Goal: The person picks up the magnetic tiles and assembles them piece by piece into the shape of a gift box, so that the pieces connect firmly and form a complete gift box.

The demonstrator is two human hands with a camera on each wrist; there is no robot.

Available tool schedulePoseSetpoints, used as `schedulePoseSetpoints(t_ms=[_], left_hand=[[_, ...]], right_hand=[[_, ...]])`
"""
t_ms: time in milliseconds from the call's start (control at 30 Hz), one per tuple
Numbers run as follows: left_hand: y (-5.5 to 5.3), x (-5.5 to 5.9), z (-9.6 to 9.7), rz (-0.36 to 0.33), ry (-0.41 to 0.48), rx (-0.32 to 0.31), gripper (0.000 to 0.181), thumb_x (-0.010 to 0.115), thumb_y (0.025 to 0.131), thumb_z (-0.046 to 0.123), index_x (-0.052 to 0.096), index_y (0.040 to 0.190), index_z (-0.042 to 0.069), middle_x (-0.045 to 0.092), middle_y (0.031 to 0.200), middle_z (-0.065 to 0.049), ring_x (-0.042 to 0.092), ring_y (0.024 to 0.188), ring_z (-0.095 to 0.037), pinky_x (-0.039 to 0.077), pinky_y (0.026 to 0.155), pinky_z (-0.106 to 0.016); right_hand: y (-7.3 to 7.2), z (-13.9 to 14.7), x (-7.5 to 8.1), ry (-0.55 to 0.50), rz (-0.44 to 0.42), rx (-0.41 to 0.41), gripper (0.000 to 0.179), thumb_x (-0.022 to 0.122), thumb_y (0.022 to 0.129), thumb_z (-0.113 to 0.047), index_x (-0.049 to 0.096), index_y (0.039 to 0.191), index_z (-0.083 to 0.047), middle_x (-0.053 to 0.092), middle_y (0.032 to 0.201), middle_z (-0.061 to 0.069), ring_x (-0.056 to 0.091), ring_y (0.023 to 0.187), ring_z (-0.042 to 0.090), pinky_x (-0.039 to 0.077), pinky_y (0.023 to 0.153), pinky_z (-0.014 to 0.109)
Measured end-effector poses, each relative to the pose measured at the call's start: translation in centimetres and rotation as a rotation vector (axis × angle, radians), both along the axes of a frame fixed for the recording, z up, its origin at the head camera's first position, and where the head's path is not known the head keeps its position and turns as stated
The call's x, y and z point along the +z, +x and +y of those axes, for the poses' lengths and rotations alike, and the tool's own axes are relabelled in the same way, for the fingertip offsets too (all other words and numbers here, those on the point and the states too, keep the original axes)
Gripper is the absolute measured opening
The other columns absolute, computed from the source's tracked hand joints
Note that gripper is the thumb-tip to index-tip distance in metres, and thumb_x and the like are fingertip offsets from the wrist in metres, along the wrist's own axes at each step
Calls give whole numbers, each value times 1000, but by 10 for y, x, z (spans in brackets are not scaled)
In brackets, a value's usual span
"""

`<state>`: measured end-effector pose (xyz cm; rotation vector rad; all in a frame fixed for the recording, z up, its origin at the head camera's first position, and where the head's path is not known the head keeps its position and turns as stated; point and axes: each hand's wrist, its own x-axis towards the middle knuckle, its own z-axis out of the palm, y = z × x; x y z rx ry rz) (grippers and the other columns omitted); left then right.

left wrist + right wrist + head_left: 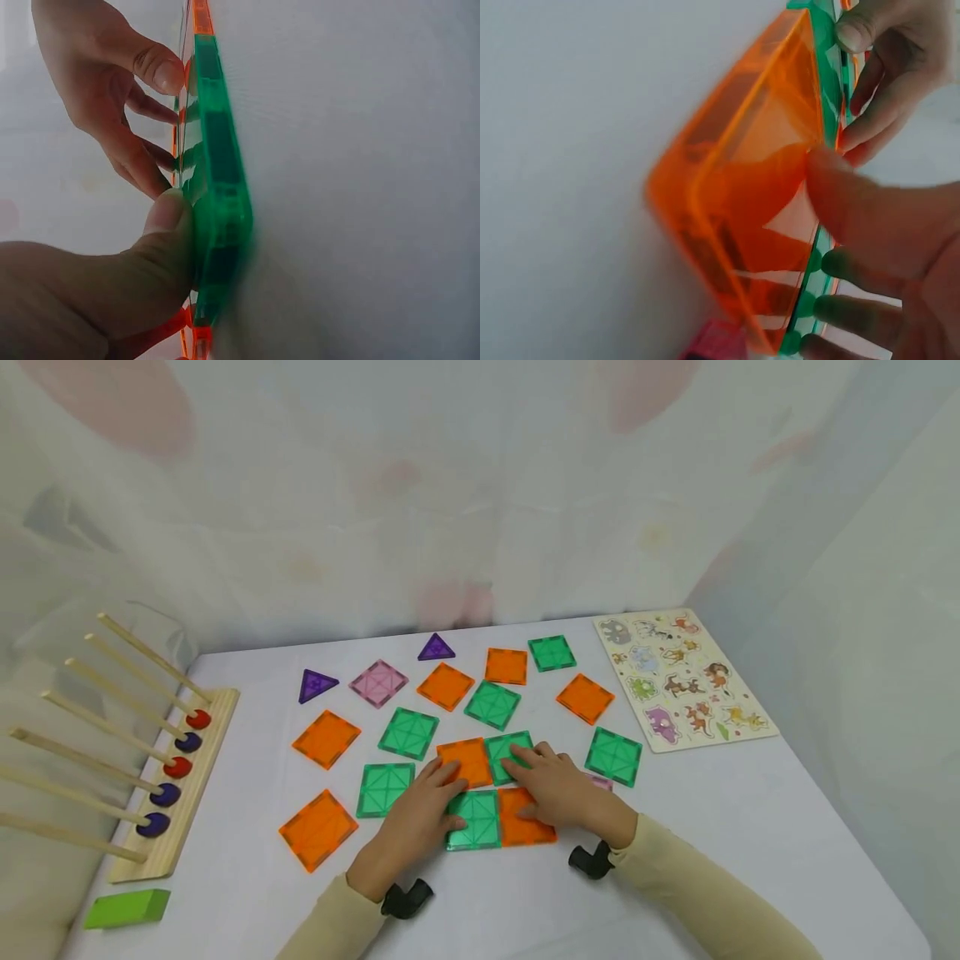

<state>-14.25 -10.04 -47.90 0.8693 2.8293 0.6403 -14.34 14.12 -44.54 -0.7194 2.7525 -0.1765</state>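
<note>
Four square magnetic tiles lie flat, edge to edge, as a two-by-two block. An orange tile (pixel 474 757) is at its far left, a green tile (pixel 501 748) at far right, another green tile (pixel 477 827) at near left and another orange tile (pixel 529 835) at near right. My left hand (pixel 418 817) rests fingers on the far-left orange tile, its thumb (pixel 166 225) on the near-left green one. Spread fingers of my right hand (pixel 558 789) touch the far-right green tile, while its thumb (pixel 855 191) lies over the near-right orange tile.
Loose orange, green and pink square tiles and purple triangles (pixel 437 648) lie around the block. A pink tile (pixel 602 782) is partly hidden by my right wrist. Left stands a wooden peg rack (pixel 217 710) near a green block (pixel 127 909); an animal puzzle board (pixel 678 681) lies at right.
</note>
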Motion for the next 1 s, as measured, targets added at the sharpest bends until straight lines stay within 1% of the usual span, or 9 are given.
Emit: schedulePoseSetpoints(t_ms=[233, 433, 533, 667, 833, 933, 1000], left_hand=[[2, 2, 0, -23, 9, -1, 58, 74, 80, 33, 61, 129, 6, 45, 147, -12, 30, 142, -38, 37, 110, -51], [3, 2, 1, -18, 8, 1, 54, 75, 80, 30, 63, 127, 6, 46, 146, -12, 31, 142, -37, 38, 109, -50], [2, 3, 1, -20, 11, 2, 55, 75, 80, 29, 62, 128, 6, 46, 146, -12, 31, 142, -37, 37, 110, -50], [1, 3, 1, -25, 11, -1, 56, 74, 81, 29, 60, 130, 6, 45, 147, -12, 29, 143, -36, 36, 110, -50], [-1, 0, -1, -20, 3, 0, 59, 72, 83, 30, 56, 134, 6, 42, 149, -12, 27, 144, -35, 35, 111, -49], [0, -1, -3, -6, -4, 13, 59, 70, 85, 32, 54, 136, 5, 41, 150, -13, 28, 143, -34, 35, 111, -49], [0, 2, -8, 1, 0, 32, 60, 71, 85, 32, 54, 136, 4, 40, 150, -14, 30, 143, -34, 36, 111, -48]], right_hand=[[2, 6, -2, -12, -14, 0, 68, 59, 92, -48, 38, 148, -15, 28, 158, 7, 34, 133, 30, 40, 99, 54], [4, 9, -3, -22, -9, 0, 75, 66, 86, -49, 39, 147, -15, 29, 157, 6, 34, 133, 30, 38, 99, 54], [3, 10, -4, -24, 13, -5, 77, 69, 83, -50, 41, 147, -16, 31, 156, 6, 35, 132, 30, 38, 99, 54], [0, 11, -5, -2, 44, -7, 77, 69, 82, -52, 42, 146, -19, 33, 155, 4, 36, 131, 30, 38, 98, 54], [0, 12, -7, 20, 72, -50, 80, 67, 80, -58, 41, 147, -24, 31, 156, 3, 36, 133, 31, 38, 99, 55], [1, 15, -8, -3, 103, -89, 78, 66, 80, -59, 43, 145, -23, 32, 155, 7, 36, 134, 34, 37, 100, 57], [2, 21, -8, -38, 120, -114, 76, 66, 81, -59, 46, 144, -21, 34, 154, 9, 36, 134, 35, 37, 101, 59]])
